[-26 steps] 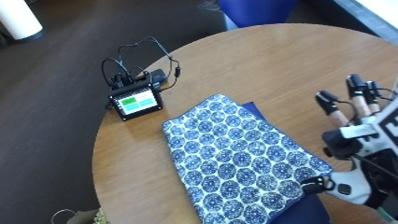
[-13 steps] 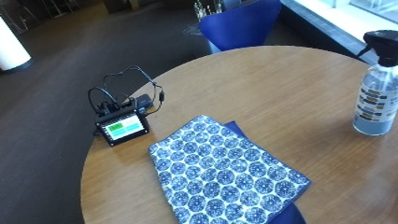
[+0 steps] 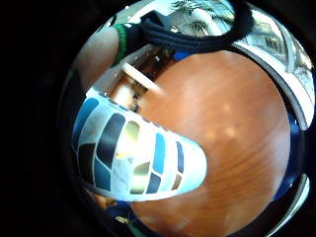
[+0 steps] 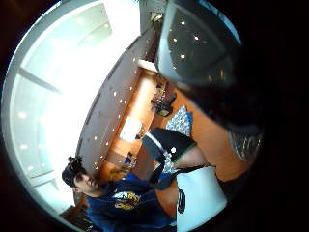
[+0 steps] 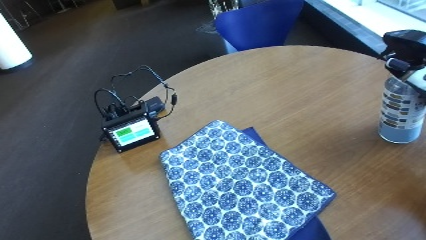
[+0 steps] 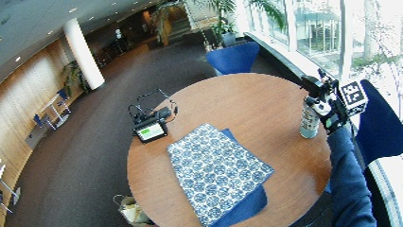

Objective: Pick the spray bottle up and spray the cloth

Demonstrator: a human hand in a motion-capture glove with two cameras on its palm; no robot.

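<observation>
The step in hand was the pick-up; the bottle [image 5: 401, 102] stood upright on the counter [image 5: 293, 85] near its edge, at about 2 o'clock from the cloth [image 5: 243, 187] and well apart from it; the hand [image 6: 332, 111] was at the bottle's neck, but whether its fingers had closed round it I could not tell; the bottle's label filled much of the little-finger palm view, so it lay close to the palm. Next, by my reckoning: settle 1 finger on the trigger, lift, carry toward 8 o'clock, aim the nozzle at the cloth.
</observation>
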